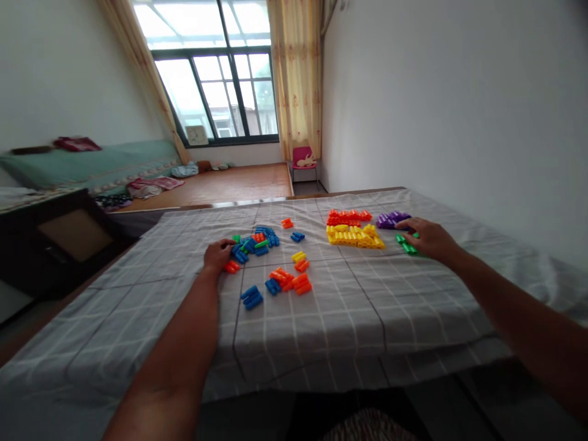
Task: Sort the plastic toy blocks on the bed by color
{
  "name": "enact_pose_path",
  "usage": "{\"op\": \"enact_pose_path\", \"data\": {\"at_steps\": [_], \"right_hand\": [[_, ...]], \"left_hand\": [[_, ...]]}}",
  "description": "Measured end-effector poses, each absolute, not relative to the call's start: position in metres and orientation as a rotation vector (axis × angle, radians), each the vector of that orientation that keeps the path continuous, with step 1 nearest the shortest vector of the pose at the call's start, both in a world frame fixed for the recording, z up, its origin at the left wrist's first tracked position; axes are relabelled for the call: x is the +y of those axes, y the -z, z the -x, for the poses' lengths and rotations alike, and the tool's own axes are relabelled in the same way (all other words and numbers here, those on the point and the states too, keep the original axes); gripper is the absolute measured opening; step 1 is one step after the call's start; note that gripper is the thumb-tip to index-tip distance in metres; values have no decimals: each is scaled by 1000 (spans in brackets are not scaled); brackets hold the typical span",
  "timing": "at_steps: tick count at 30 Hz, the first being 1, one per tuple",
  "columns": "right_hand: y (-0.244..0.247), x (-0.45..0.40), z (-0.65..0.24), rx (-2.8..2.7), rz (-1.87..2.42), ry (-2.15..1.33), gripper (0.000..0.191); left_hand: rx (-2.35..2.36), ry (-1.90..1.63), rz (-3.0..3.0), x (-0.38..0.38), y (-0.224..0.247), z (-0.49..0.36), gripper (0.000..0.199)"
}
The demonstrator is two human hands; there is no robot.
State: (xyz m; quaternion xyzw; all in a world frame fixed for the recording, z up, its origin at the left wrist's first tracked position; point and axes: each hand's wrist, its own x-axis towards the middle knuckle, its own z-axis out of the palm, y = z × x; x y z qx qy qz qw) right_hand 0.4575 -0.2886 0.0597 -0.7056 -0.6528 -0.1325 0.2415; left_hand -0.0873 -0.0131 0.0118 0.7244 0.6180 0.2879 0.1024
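My left hand [217, 254] reaches to the left edge of a mixed pile of blue plastic building blocks [250, 246], with some green and orange ones among them. Its fingers are bent together at the pile, and whatever they pinch is hidden. On the right, my right hand [427, 237] is closed at a small group of green blocks [406, 245], its fingers on one of them. Just beyond its fingertips lies a cluster of purple blocks [391, 220]. Rows of yellow blocks [354, 237] and orange-red blocks [346, 217] lie left of that hand.
Loose orange blocks [302, 283], blue blocks [252, 297] and a yellow block [298, 256] lie mid-table on a grey checked cloth [321, 331]. A white wall [450, 110] rises on the right. Beyond the table are a wooden platform [248, 182] and a pink chair [303, 158].
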Motion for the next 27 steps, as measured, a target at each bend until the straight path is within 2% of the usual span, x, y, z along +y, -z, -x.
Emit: {"op": "enact_pose_path", "data": {"at_steps": [10,15,21,27], "right_hand": [[-45,-157,-289,-2255,1579,-32,21],[-57,-135,-238,-2266,1542,-64,20],[-53,-165,-251,-2267,1491,-137,20],[-52,-210,-339,-1997,1727,-14,17]], "left_hand": [[1727,-936,-2092,-17,-6,87,35],[1701,-952,-2058,-12,-6,88,36],[1701,-946,-2066,-1,-4,91,37],[1759,-873,-2071,-6,-9,93,38]]}}
